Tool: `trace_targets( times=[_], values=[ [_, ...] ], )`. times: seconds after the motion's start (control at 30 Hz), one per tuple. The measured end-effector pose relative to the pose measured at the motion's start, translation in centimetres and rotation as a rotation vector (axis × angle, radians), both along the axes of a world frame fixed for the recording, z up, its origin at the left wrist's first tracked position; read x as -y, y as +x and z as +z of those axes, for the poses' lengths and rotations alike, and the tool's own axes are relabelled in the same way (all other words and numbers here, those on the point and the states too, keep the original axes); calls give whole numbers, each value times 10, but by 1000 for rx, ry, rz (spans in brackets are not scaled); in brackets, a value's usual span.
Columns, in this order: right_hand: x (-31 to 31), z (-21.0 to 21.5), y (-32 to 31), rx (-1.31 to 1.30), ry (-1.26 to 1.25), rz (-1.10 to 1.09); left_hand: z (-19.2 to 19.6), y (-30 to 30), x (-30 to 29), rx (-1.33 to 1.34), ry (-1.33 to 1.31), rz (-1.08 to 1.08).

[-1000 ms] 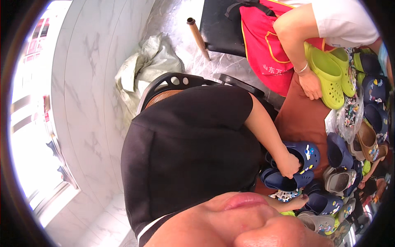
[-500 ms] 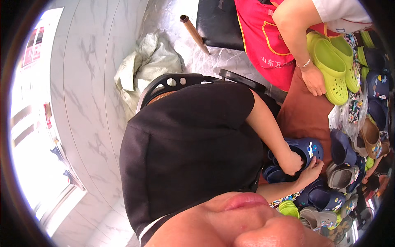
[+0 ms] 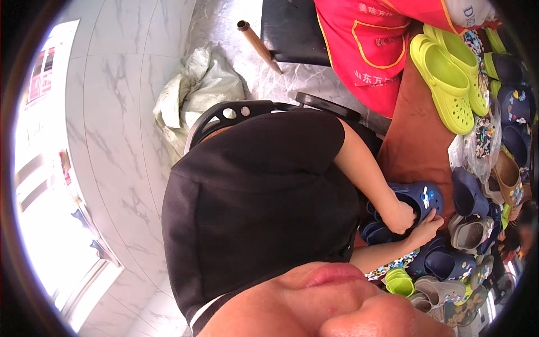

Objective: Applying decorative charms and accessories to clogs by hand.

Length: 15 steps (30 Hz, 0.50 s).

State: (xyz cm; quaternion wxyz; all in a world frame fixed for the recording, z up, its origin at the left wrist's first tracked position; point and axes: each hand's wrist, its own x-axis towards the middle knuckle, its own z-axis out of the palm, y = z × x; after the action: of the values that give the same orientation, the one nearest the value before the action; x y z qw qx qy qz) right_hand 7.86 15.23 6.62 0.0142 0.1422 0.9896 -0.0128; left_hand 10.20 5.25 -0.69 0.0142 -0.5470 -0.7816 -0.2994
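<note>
A navy clog [image 3: 414, 189] with small white, blue and yellow charms [image 3: 429, 196] on its toe lies on brown cloth in front of me. My left hand [image 3: 401, 218] reaches into the clog's foot opening, and its fingertips are hidden inside. At the front side of the same shoe, my right hand [image 3: 426, 231] is closed on the toe with its fingers against the edge. Another navy clog [image 3: 377, 233] rests beside it, close to my body and partly covered by my forearms.
A pair of lime green clogs [image 3: 452, 101] sits on the brown cloth [image 3: 412, 132] near a co-worker in a red apron [image 3: 365, 50]. Navy, grey and brown clogs crowd the far side. A clear plastic bag [image 3: 487, 140] lies among them. Behind me is a pale sack [image 3: 210, 84].
The co-worker's hand has left the lime clogs and gone out of view, and the red apron has shifted. My hands stay at the navy clog with little visible movement.
</note>
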Motion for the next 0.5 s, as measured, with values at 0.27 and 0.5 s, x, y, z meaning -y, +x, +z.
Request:
trace_targets(
  times=[0.27, 0.5],
  values=[
    [10, 3, 1, -6, 47, -49, 6, 0, 7, -44, -10, 9],
    [11, 2, -5, 32, 80, -92, 9, 3, 10, 27, 8, 5]
  ],
)
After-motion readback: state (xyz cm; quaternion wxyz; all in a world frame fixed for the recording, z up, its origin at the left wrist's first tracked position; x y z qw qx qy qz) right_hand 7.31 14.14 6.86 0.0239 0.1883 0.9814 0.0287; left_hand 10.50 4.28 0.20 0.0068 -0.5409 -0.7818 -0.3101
